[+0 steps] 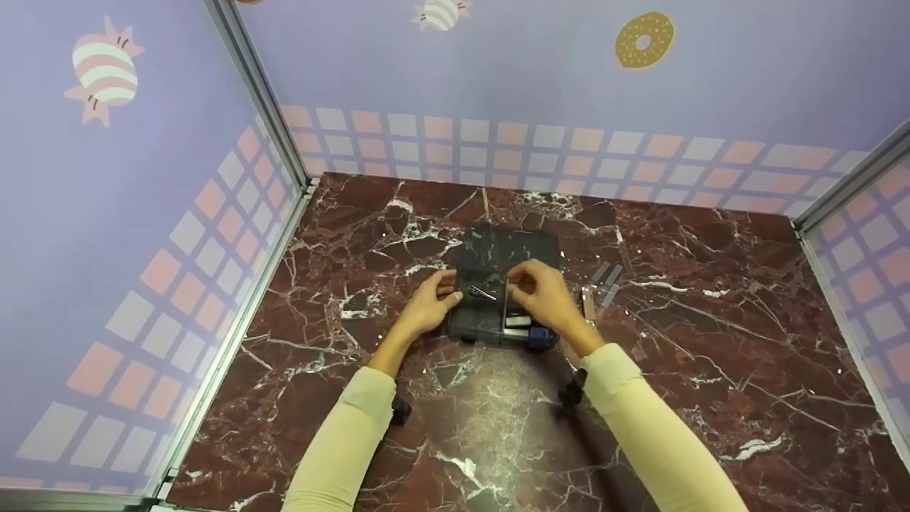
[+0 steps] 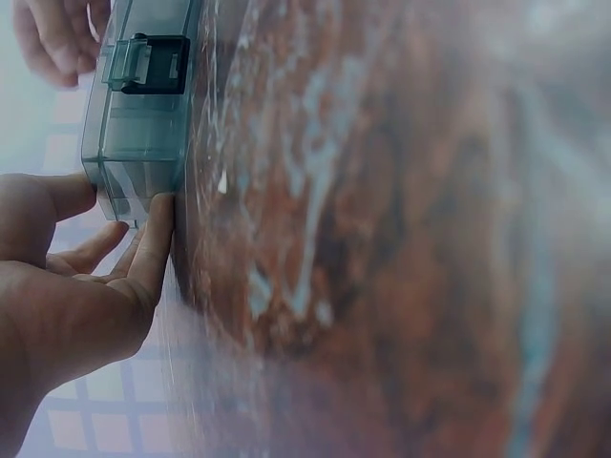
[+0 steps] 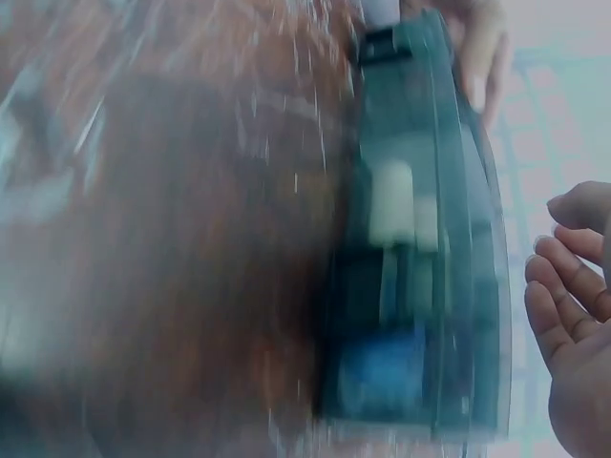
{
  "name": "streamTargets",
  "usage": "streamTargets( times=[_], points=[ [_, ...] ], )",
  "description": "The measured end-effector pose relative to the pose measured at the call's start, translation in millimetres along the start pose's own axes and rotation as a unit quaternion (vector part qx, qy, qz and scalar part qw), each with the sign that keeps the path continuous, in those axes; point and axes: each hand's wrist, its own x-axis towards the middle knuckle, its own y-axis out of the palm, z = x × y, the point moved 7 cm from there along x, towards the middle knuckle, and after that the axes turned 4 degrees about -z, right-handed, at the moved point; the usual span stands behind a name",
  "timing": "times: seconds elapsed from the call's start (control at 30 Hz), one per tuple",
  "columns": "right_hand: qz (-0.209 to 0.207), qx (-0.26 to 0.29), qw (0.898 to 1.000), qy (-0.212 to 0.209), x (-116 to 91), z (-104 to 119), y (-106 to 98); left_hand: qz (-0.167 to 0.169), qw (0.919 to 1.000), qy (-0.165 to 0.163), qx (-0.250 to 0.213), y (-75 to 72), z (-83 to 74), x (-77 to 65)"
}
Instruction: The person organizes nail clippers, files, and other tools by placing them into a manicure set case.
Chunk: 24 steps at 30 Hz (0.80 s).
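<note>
A dark translucent storage box (image 1: 466, 327) sits on the table, with a dark panel (image 1: 526, 245), apparently its raised lid, behind it. My left hand (image 1: 426, 306) holds the box's left end; in the left wrist view its thumb and fingers touch the box corner, near a black latch (image 2: 158, 65). My right hand (image 1: 546, 291) hovers over the box's right part. Its fingers are loosely bent, with nothing visible between them in the right wrist view. Inside lie thin metal pieces (image 1: 483, 292), a white piece (image 1: 517, 321) and a blue item (image 1: 539, 337).
Right of the box are a small tan item (image 1: 588, 304) and clear strips (image 1: 610, 276) on the red marbled table (image 1: 711, 341). Patterned panels (image 1: 498, 85) enclose the back and both sides. Dark wrist devices show below both sleeves.
</note>
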Motion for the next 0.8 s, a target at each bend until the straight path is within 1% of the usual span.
streamTargets(
  times=[0.2,0.37,0.5,0.63,0.8],
  points=[
    [-0.035,-0.013,0.999,0.023,-11,-21,-37,-0.002,1.0,-0.004,-0.001,-1.1,2.7,-0.2],
    [-0.051,-0.034,0.998,0.024,-23,-40,-61,-0.002,1.0,-0.007,0.003,-0.8,1.9,-1.1],
    [-0.069,-0.056,0.995,0.039,-35,-56,-80,0.0,1.0,-0.005,0.006,0.2,0.3,-0.7],
    [-0.082,-0.076,0.992,0.055,-44,-70,-91,0.003,0.9999,-0.014,0.006,0.0,1.0,-1.1],
    [-0.09,-0.084,0.989,0.078,-54,-86,-95,0.008,0.9996,-0.024,0.009,0.2,2.1,-1.9]
  ],
)
